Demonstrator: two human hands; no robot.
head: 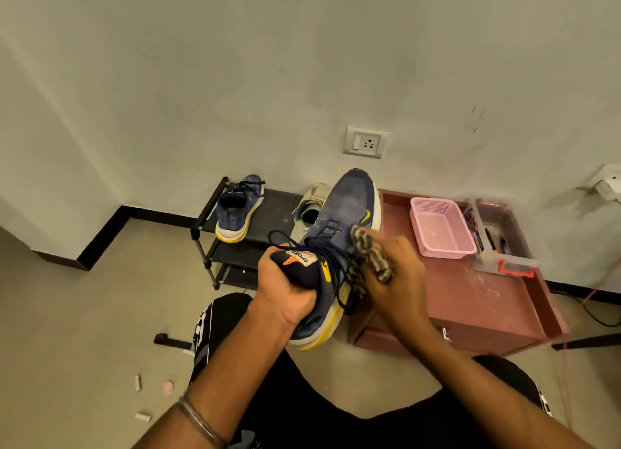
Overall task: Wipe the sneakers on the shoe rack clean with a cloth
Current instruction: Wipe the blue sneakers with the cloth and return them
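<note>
Left hand [285, 290] grips the sneaker [339, 247] at the heel — steadying it — while right hand [393, 274] clutches the cloth [366, 257] against its side to wipe.

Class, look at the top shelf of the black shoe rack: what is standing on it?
On the shoe rack stand a blue sneaker, heel toward us, and a beige shoe. The held sneaker covers most of the beige one and the shelf's right end.

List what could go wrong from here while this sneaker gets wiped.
The loose laces dangle beside the cloth in the right hand and could snag it. The left hand grips only the held sneaker at its heel, so hard wiping might twist it loose.
</note>
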